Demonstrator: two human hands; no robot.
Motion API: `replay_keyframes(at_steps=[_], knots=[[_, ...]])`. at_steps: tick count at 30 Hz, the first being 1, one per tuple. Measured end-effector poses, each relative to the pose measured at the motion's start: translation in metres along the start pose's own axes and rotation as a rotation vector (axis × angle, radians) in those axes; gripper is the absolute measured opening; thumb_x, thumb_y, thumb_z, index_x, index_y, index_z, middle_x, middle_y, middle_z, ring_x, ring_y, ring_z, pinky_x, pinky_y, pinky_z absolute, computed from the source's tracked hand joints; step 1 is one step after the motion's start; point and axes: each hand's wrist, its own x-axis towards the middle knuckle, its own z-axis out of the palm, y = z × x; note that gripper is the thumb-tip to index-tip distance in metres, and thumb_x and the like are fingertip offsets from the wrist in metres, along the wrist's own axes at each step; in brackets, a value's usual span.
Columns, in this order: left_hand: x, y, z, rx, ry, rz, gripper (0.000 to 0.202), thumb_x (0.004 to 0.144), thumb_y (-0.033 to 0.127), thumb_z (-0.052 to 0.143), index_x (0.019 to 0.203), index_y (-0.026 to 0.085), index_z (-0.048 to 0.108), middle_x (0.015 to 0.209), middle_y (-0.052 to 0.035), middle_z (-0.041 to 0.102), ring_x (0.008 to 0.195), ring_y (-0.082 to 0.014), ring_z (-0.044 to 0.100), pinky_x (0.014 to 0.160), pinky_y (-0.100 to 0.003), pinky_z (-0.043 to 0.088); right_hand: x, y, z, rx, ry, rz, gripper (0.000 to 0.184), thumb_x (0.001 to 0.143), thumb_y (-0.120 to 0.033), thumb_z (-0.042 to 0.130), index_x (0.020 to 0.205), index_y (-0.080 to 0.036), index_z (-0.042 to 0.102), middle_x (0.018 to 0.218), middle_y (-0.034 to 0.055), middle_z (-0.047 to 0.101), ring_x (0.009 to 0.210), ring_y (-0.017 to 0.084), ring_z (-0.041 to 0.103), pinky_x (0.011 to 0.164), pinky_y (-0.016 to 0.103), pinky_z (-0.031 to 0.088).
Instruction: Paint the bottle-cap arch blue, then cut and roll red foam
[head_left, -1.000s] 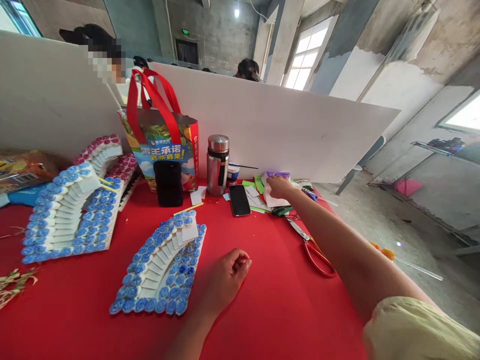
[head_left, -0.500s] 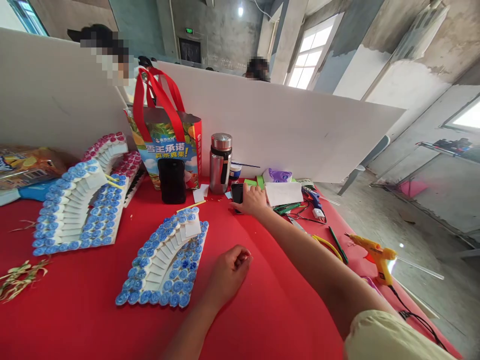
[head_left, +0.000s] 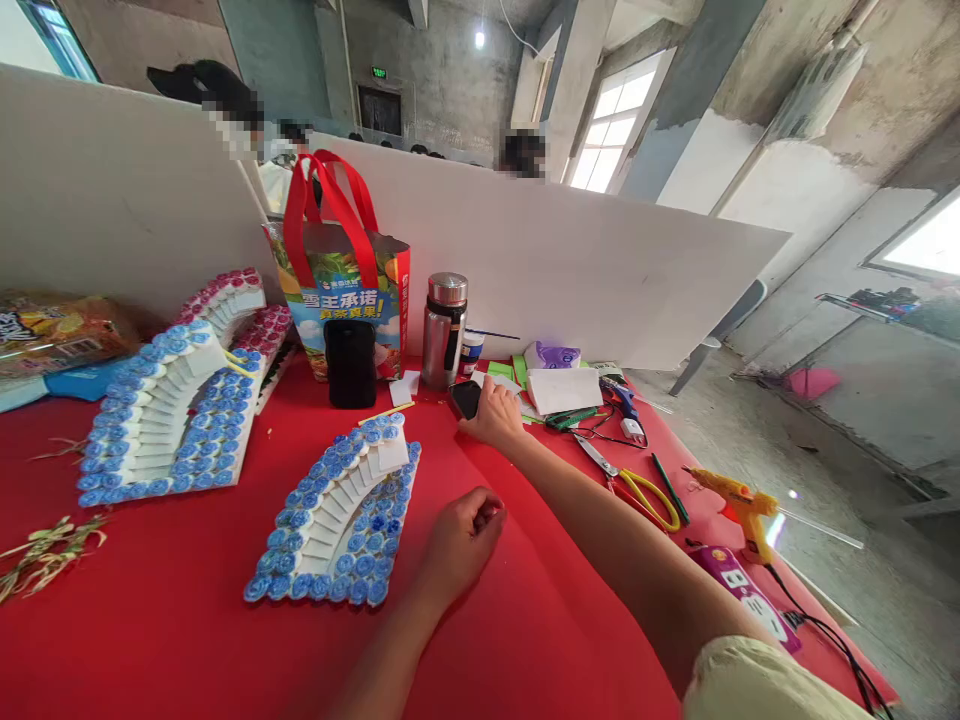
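My right hand [head_left: 496, 412] reaches to the back of the table, its fingers closed on the right side of a dark smartphone [head_left: 465, 399]. Part of the phone is hidden under the fingers. My left hand [head_left: 466, 535] rests on the red tabletop, fingers curled in, with nothing visible in them. To its left lies a fan-shaped craft piece [head_left: 330, 525] edged with blue paper-like rosettes, with a row of white strips along its curve. A steel thermos [head_left: 444, 330] stands just behind the phone.
More rosette pieces [head_left: 161, 420] and a shopping bag [head_left: 341, 300] with a black phone [head_left: 350, 365] leaning on it stand left. Scissors [head_left: 630, 485], a glue gun [head_left: 739, 505] and a purple power strip [head_left: 742, 595] lie right. A white board [head_left: 600, 260] closes the back.
The phone at my right hand has turned and shifted slightly left, and more of it shows. My left hand stays in place. The view has turned slightly, showing the scissors and power strip more fully.
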Motion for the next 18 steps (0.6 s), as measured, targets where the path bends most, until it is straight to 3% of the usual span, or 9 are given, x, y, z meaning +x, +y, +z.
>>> replay_keyframes(at_steps=[5, 10, 13, 15, 18], knots=[[0.002, -0.004, -0.001, 0.053, 0.008, 0.031, 0.018, 0.091, 0.034, 0.054, 0.091, 0.019, 0.063, 0.079, -0.0021, 0.065, 0.073, -0.0161, 0.058, 0.067, -0.025, 0.042, -0.021, -0.006, 0.005, 0.023, -0.033, -0.221, 0.100, 0.069, -0.051, 0.070, 0.151, -0.010, 0.029, 0.124, 0.0216, 0.060, 0.115, 0.037, 0.056, 0.098, 0.047, 0.040], [0.002, -0.009, 0.000, 0.025, 0.011, 0.039, 0.018, 0.091, 0.035, 0.053, 0.090, 0.019, 0.062, 0.075, 0.0004, 0.059, 0.070, -0.0143, 0.053, 0.063, -0.023, 0.039, -0.001, 0.001, -0.005, 0.008, -0.071, -0.250, 0.076, 0.083, -0.051, 0.059, 0.147, -0.016, 0.035, 0.130, 0.0173, 0.058, 0.120, 0.033, 0.054, 0.098, 0.044, 0.042], [0.000, -0.007, 0.001, 0.006, 0.003, 0.007, 0.017, 0.091, 0.035, 0.053, 0.089, 0.019, 0.061, 0.073, 0.0019, 0.054, 0.067, -0.0131, 0.049, 0.059, -0.023, 0.036, 0.019, 0.017, -0.015, -0.025, -0.095, -0.266, 0.060, 0.090, -0.037, 0.052, 0.144, -0.015, 0.039, 0.136, 0.0188, 0.055, 0.127, 0.032, 0.050, 0.104, 0.043, 0.038], [-0.001, -0.003, 0.000, -0.007, 0.006, -0.012, 0.018, 0.092, 0.036, 0.053, 0.089, 0.020, 0.060, 0.074, 0.0020, 0.054, 0.068, -0.0127, 0.049, 0.059, -0.022, 0.036, 0.035, 0.027, -0.019, -0.058, -0.147, -0.277, 0.067, 0.083, -0.033, 0.063, 0.144, -0.015, 0.041, 0.141, 0.0203, 0.051, 0.132, 0.034, 0.047, 0.107, 0.045, 0.036], [-0.002, 0.003, -0.002, 0.009, -0.008, 0.003, 0.019, 0.092, 0.037, 0.052, 0.088, 0.020, 0.060, 0.076, 0.0013, 0.056, 0.069, -0.0128, 0.050, 0.063, -0.022, 0.038, 0.060, 0.036, -0.019, -0.091, -0.251, -0.279, 0.085, 0.072, -0.042, 0.076, 0.145, -0.016, 0.040, 0.145, 0.0214, 0.048, 0.137, 0.038, 0.042, 0.107, 0.049, 0.036]])
